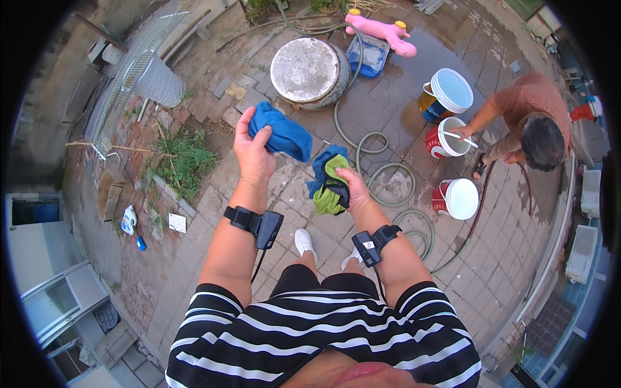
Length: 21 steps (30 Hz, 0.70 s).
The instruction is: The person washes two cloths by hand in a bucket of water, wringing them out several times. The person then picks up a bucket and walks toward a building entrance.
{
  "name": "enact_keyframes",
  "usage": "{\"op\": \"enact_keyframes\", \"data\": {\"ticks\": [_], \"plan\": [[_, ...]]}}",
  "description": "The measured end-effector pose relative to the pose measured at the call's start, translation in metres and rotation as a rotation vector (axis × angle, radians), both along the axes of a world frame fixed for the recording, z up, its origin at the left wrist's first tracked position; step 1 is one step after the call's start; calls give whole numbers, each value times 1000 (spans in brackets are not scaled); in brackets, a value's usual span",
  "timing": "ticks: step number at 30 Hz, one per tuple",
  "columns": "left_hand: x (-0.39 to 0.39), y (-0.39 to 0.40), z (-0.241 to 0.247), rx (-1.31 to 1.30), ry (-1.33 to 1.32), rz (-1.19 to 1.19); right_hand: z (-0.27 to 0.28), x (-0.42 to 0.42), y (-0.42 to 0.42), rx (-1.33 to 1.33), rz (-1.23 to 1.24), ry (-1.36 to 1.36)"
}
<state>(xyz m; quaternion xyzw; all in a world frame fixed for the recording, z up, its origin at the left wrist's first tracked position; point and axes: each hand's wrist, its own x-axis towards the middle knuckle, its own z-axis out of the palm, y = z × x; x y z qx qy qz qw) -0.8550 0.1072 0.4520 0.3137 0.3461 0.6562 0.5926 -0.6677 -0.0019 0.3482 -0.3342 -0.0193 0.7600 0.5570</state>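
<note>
My left hand (254, 145) is raised, its fingers closed around a folded blue cloth (281, 132). Lower and to the right, my right hand (355, 188) grips a bunched cloth item (330, 199) in lime green, black and blue. The two bundles are close together but apart. Both are held in the air over the paving, in front of a round lidded container (304, 70) with a whitish, worn top. Black devices are strapped to both of my forearms.
A green hose (390, 165) lies coiled on the paving. Three buckets (468, 199) stand at the right, where another person (538, 111) bends with a hand at a white stick. Behind are a blue basin (371, 53) and a pink inflatable toy (381, 30). Weeds (187, 157) grow left.
</note>
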Motion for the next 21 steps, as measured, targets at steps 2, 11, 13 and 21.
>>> {"op": "enact_keyframes", "data": {"ticks": [2, 11, 13, 21], "plan": [[-24, 19, 11, 16, -7, -4, 4, -13, 6, -11, -35, -84], [-97, 46, -6, -94, 36, -39, 31, -46, 36, 28, -67, -306], [-94, 47, -7, -145, 27, -14, 34, -43, 42, 72, -95, -319], [-55, 52, -12, -208, -227, -15, 72, -36, 57, 179, -282, -334]]}}
